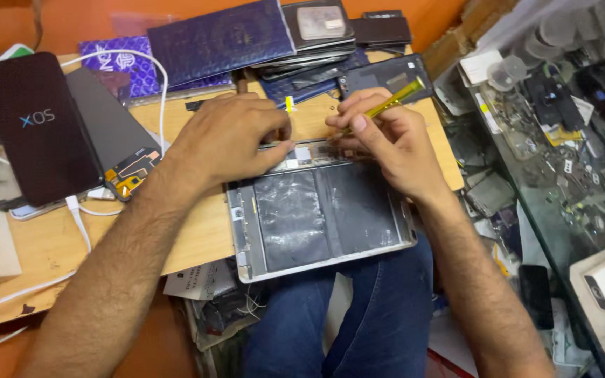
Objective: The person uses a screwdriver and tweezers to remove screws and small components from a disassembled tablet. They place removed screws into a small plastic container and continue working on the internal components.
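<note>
Tablet [320, 217] opened, back up, on board edge | left hand [225, 140] fingers together, pressing far edge | right hand [386, 136] pinching yellow tool [393, 101] (tip hidden)

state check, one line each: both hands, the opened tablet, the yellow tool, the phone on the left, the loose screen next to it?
left hand: pressing flat on the tablet's top edge, holding nothing.
right hand: closed on the yellow tool.
yellow tool: held tilted, tip hidden by the fingers.
opened tablet: back cover off, dark battery cells exposed, resting across wooden board and lap.
black phone: screen lit, white cable plugged in.
loose screen: dark, flex connector bare.
</note>
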